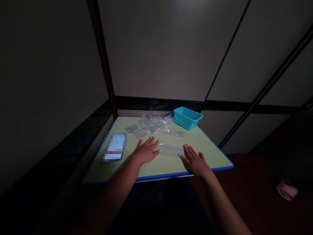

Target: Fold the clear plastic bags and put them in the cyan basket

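A clear plastic bag (pixel 171 150) lies flat on the pale table between my two hands. My left hand (pixel 146 151) rests palm down with fingers spread, its thumb at the bag's left end. At the right end, my right hand (pixel 195 160) is also palm down, fingers stretched out and thumb by the bag's edge. Neither hand grasps anything. Beyond them, a loose heap of clear plastic bags (pixel 153 124) covers the back middle of the table, with a few flat ones at its left side.
A turquoise plastic basket (pixel 186 121) stands at the back right corner. At the left edge lies a phone (pixel 114 147) with a lit, blurred screen. The table (pixel 210 148) has a blue rim and meets a panelled wall behind. A pink object (pixel 287 190) sits on the dark floor.
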### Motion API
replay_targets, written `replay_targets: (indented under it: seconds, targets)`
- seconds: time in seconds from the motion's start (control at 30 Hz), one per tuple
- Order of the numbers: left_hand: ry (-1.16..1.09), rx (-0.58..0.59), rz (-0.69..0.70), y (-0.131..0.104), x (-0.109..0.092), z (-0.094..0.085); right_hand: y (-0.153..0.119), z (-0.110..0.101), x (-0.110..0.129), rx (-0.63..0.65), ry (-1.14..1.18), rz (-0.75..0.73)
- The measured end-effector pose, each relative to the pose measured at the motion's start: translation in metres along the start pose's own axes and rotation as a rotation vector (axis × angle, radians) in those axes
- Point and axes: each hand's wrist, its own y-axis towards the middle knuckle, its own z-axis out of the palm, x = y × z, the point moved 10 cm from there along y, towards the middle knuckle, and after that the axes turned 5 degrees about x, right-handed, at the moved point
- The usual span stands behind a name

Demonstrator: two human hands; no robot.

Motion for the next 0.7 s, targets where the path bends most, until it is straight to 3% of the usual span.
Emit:
replay_targets:
  seconds: [0.23, 0.4, 0.53, 0.7]
  targets:
    - [0.001, -0.016, -0.007, -0.002, 0.000, -0.003, -0.001, 0.002, -0.007, -0.009, 0.011, 0.019]
    - [0.056, -0.122, 0.023, -0.009, -0.009, -0.020, -0.001, 0.004, -0.007, -0.018, 0.024, 0.017]
    - [0.071, -0.179, 0.133, -0.013, -0.025, -0.029, -0.002, 0.002, -0.005, -0.015, 0.028, 0.016]
    - [0.022, -0.123, 0.305, -0.012, -0.040, -0.016, -0.002, 0.000, -0.005, -0.012, 0.066, 0.005]
